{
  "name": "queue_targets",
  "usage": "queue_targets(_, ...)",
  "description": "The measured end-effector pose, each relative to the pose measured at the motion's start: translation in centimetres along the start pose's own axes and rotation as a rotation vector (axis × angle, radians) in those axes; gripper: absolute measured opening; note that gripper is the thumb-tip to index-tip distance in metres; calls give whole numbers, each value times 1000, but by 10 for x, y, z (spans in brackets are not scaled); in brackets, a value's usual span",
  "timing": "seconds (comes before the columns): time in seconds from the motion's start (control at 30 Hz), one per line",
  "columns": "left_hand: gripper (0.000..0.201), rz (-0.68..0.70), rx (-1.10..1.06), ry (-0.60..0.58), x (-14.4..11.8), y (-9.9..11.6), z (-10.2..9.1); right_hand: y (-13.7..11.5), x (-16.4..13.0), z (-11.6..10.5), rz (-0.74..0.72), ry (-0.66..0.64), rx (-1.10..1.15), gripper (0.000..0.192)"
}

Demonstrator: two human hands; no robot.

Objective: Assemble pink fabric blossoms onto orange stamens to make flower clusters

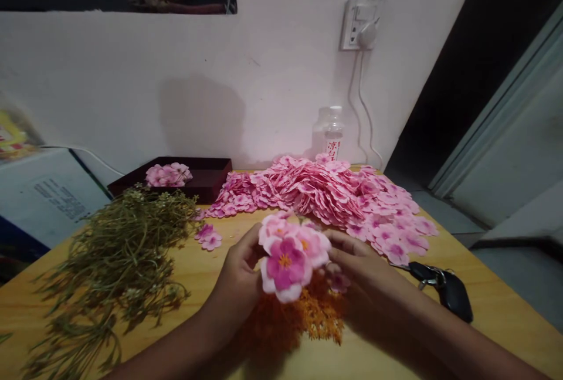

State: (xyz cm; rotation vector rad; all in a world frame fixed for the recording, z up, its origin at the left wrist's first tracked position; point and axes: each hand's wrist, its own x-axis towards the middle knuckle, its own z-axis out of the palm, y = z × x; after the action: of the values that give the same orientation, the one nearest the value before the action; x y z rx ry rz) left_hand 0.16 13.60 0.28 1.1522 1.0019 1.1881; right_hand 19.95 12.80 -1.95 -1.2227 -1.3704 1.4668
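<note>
A bunch of pink artificial flowers [288,260] with yellow-orange centres is raised over the middle of the table, between both hands. My left hand [241,286] is closed on its left side, thumb and index finger near the petals. From the right, my right hand [358,268] curls its fingers around the back of the bunch. The fingertips and the stems are mostly hidden behind the blooms. Below the flowers lies a pile of orange stamen-like pieces [324,316]. Loose petals [208,237] rest on the table left of the hands.
A large heap of pink fabric petals [312,186] lies at the back. Green artificial stems [127,245] cover the left side. A dark box [209,175] bears a pink flower stack [168,175]. Black keys [453,295] lie right; a clear bottle [334,133] stands behind.
</note>
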Motion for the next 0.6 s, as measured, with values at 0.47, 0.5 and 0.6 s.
queue_targets(0.47, 30, 12, 35, 255, 23, -3, -33, -7, -6, -55, -127, 432, -1592, 28)
queue_targets(0.5, 31, 12, 4, 258, 23, -4, -33, -12, -7, -53, -175, 421, -1551, 26)
queue_targets(0.6, 29, -13, -72, 231, 23, -7, -34, -26, -7, -47, -339, 327, -1386, 22)
